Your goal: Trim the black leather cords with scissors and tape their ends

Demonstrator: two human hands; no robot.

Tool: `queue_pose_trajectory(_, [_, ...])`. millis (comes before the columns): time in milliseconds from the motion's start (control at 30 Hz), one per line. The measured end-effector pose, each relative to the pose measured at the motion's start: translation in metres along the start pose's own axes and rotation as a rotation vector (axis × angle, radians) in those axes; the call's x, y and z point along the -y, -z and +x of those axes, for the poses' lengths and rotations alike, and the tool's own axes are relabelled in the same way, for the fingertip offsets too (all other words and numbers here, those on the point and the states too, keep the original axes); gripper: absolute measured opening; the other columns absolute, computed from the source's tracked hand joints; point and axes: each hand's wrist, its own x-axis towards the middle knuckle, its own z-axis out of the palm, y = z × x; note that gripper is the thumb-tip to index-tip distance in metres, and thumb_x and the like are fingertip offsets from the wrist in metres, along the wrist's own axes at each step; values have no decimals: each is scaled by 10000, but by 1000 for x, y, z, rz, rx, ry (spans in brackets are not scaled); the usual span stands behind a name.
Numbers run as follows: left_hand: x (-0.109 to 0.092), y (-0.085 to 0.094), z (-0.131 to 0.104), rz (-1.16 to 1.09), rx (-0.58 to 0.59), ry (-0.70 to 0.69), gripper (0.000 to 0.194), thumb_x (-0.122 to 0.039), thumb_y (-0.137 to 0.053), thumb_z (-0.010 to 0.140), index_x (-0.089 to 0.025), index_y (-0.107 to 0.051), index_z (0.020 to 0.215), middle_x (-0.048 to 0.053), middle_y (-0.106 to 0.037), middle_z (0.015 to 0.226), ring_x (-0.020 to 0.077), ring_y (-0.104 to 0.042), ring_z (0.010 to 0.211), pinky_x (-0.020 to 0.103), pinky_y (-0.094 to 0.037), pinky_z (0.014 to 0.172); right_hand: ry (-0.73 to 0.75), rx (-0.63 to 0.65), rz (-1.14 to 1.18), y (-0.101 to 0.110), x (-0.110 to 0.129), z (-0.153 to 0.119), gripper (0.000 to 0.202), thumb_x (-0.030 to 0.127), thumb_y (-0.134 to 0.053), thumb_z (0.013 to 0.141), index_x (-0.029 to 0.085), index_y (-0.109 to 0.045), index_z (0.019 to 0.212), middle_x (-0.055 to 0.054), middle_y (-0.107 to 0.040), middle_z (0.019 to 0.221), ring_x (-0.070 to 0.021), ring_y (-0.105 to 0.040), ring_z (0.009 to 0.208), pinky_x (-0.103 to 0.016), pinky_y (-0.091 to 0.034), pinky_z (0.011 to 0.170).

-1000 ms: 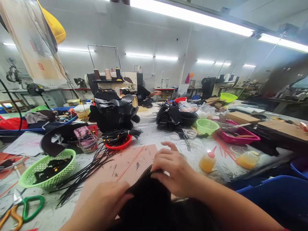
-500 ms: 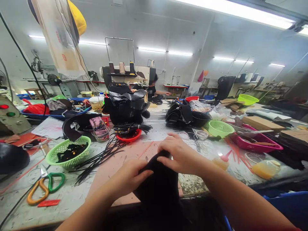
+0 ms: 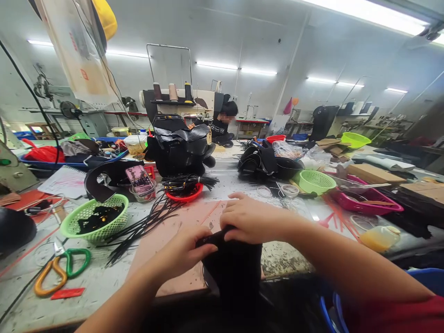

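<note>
Both hands grip the upper edge of a soft black piece (image 3: 234, 266), fabric or leather, that hangs down at the table's front edge. My left hand (image 3: 185, 249) pinches the left end of this edge, thumb on the near side and fingers behind. On the right part of the edge, my right hand (image 3: 248, 219) is closed with its thumb in front, its index finger raised. Below, the piece merges with dark material near my lap, so its lower end cannot be made out. Beneath the hands lies a pinkish board (image 3: 166, 236).
Left are scissors (image 3: 62, 273), a red strip (image 3: 67, 293) and a green basket (image 3: 93, 222) of black pieces. Ahead, black cords (image 3: 138, 229) trail beside a red bowl (image 3: 185, 195). Right are a green basket (image 3: 315, 181) and magenta tray (image 3: 374, 203). A person (image 3: 224, 122) sits beyond.
The black piece's top edge has levelled out and more of its front faces me. My right hand has shifted slightly left. The person beyond shows more, as the view has turned a little.
</note>
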Motion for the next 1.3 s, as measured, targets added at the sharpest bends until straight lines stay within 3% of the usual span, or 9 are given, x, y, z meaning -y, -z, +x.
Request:
queue_pose_trajectory(67, [0, -2, 2, -53, 1, -30, 121, -262, -493, 775, -175, -577, 785, -2, -606, 738, 139, -506, 692, 241, -381, 629, 4, 2, -2, -3, 4, 3, 170, 320, -574, 751, 157, -620, 770, -47, -644, 698, -194, -536, 763, -371, -304, 838])
queue_pose_trajectory(267, [4, -3, 3, -184, 1, -74, 144, -266, -505, 762, -170, -519, 656, -43, -493, 597, 104, -426, 595, 218, -354, 566, 26, -54, 9, -12, 9, 4, 79, 240, -580, 722, 168, -606, 702, -29, -625, 657, -181, -528, 745, -379, -273, 882])
queue_pose_trajectory(467, [15, -3, 4, -354, 56, -15, 246, -355, -511, 744, -174, -441, 592, -64, -365, 553, 89, -353, 550, 208, -321, 513, -6, -23, 83, -13, -1, 1, 62, 192, -565, 738, 174, -617, 768, -19, -635, 689, -174, -541, 747, -416, -228, 935])
queue_pose_trajectory(833, [31, -4, 7, -422, 51, 67, 235, -378, -519, 733, -164, -477, 645, -50, -404, 616, 104, -383, 609, 222, -327, 558, 5, 35, 220, -18, -15, 9, 352, -16, -457, 688, 182, -622, 927, -16, -664, 862, -157, -539, 860, -364, -265, 912])
queue_pose_trajectory(1000, [23, -3, 3, -258, 15, 77, 214, -339, -502, 735, -176, -451, 606, -55, -397, 566, 105, -386, 564, 218, -322, 520, -24, 8, 34, -19, -7, 8, 116, 200, -558, 702, 159, -647, 765, -35, -665, 711, -193, -551, 784, -373, -289, 887])
queue_pose_trajectory(1067, [14, -1, 0, -120, 8, 69, 185, -295, -478, 748, -178, -466, 606, -41, -454, 570, 115, -422, 570, 222, -343, 528, -17, 5, -84, -18, 1, 8, 149, 278, -577, 709, 145, -644, 708, -54, -660, 686, -208, -549, 771, -389, -271, 900])
queue_pose_trajectory(1167, [-1, 2, -4, 116, 11, 7, 124, -222, -461, 754, -184, -534, 662, -5, -581, 658, 134, -503, 621, 230, -385, 574, 58, -11, -211, -15, 16, 6, 134, 256, -579, 705, 132, -628, 718, -63, -653, 699, -202, -541, 718, -404, -256, 903])
queue_pose_trajectory(1300, [-13, 1, -9, 310, 17, -234, 160, -184, -436, 790, -214, -590, 757, -1, -650, 729, 122, -568, 641, 197, -410, 597, 180, -26, -271, -2, 33, 2, 92, 192, -532, 737, 129, -599, 735, -57, -642, 717, -185, -523, 676, -391, -271, 880])
